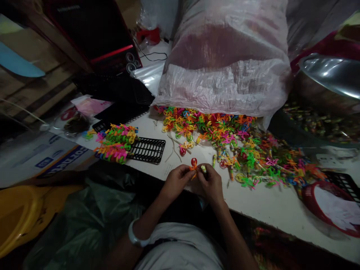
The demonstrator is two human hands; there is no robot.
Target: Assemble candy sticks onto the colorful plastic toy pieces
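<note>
Close to the table's front edge my two hands meet with fingertips pinched. My left hand (177, 180) is closed on a small orange and red plastic piece (194, 162), whose round red part sticks up between the hands. My right hand (210, 183) touches the same piece with its fingertips and also has a small pale yellow-green piece (203, 169) lodged by its forefinger. Just beyond lie loose colourful plastic pieces (202, 125) in a long heap. To the left, similar pieces stand in rows (116, 144) on a black slotted tray (152, 150).
A large whitish woven sack (225, 86) lies at the back, its mouth over the heap. At right are a red basket (309, 202) with a pale sheet and a metal bowl (337, 75). A black and red speaker-like device (112, 56) stands back left; a yellow tub (25, 213) sits below.
</note>
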